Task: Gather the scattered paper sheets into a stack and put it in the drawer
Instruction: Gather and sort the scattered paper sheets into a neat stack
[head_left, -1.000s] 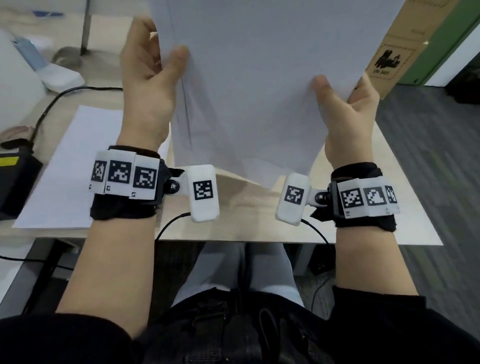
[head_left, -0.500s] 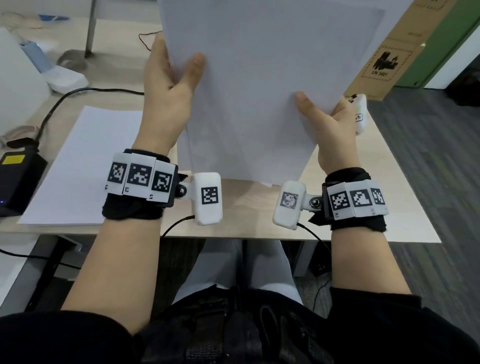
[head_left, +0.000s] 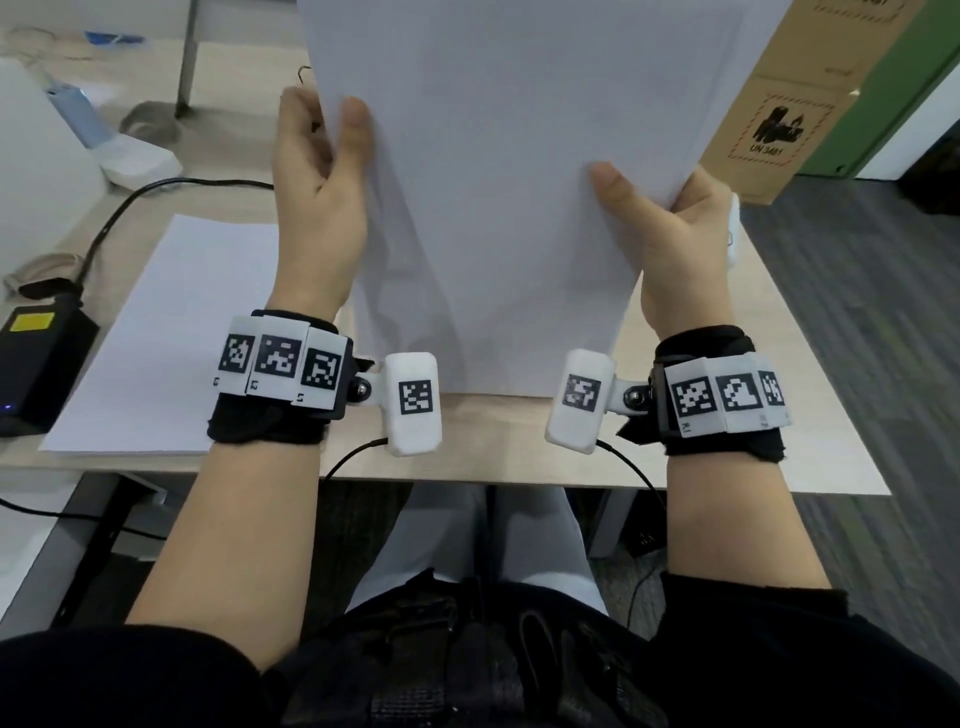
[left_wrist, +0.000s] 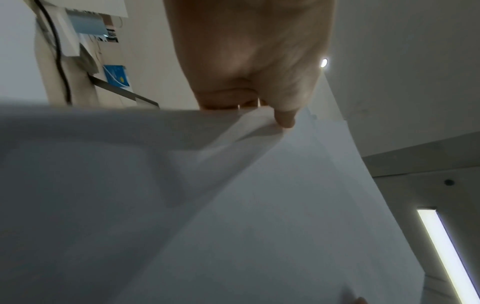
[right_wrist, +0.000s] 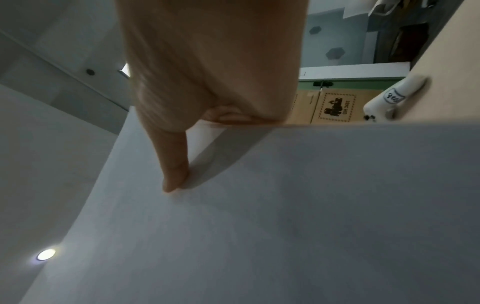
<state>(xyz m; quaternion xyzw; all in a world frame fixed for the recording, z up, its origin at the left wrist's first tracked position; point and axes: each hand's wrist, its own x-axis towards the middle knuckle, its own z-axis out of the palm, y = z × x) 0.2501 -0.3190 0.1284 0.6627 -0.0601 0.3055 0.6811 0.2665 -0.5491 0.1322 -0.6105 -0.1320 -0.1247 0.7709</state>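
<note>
Both hands have slid down and inward along the stack since the earlier frames, and its bottom edge now sits lower, at or just above the desk (head_left: 519, 441) near 6 o'clock; from the head view I cannot tell whether it touches; the paper stack (head_left: 519, 182) stands nearly upright in the middle of the view, its top running out of frame at 12 o'clock; the left hand (head_left: 317, 208) pinches the left edge at about 10 o'clock, thumb on the near face and fingers behind; the right hand (head_left: 680, 244) pinches the right edge at about 3 o'clock in the same way; each is clamped on paper, neither is empty. One loose sheet (head_left: 171, 338) lies flat on the desk at 9 o'clock, not yet gathered. No drawer shows in any view.

Paper of this kind is light and limp; the left wrist view shows sheets bowing and splaying near the thumb (left_wrist: 285, 121), so the edges are not flush; a pinch at one corner would probably let it droop and fan. Smooth sheets slide on each other, so grip both long edges around mid-height, with light pressure; a hard squeeze would crease them.
</note>
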